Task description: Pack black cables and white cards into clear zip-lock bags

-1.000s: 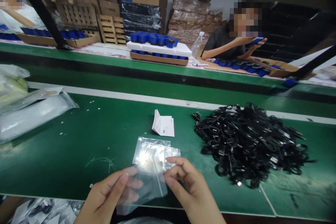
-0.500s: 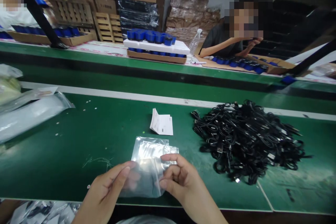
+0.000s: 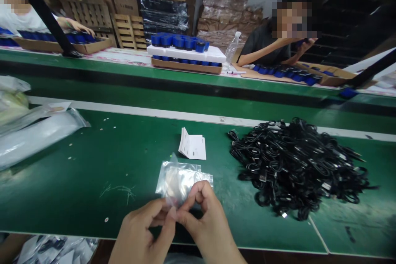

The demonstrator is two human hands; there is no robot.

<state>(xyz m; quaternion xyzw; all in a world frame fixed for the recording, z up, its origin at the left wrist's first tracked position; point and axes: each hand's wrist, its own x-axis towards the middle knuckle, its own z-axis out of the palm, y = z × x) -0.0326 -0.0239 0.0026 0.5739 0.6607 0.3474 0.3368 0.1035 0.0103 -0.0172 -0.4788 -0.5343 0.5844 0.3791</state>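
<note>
Both hands meet low in the middle of the head view, pinching the near edge of a clear plastic bag (image 3: pixel 172 185). My left hand (image 3: pixel 148 227) is closed on it with thumb and fingers. From the other side my right hand (image 3: pixel 206 218) grips the same edge, its fingertips close to the left thumb. More clear bags (image 3: pixel 192 172) lie flat on the green bench just beyond the fingers. Past them stands a folded white leaflet (image 3: pixel 194 147), half open. To the right is a tangled heap of coiled black cables (image 3: pixel 297 165).
Large plastic bags (image 3: pixel 46 132) lie at the left. A box of filled bags (image 3: pixel 58 249) sits below the bench edge. Across the raised green ledge (image 3: pixel 130 70), two people handle blue-and-black parts; stacked trays (image 3: pixel 185 55) and a bottle (image 3: pixel 232 47) stand between them.
The hands have come together, and the held bag has turned up from lying flat to standing between the fingertips. The person at far left has lowered a hand to the parts box.
</note>
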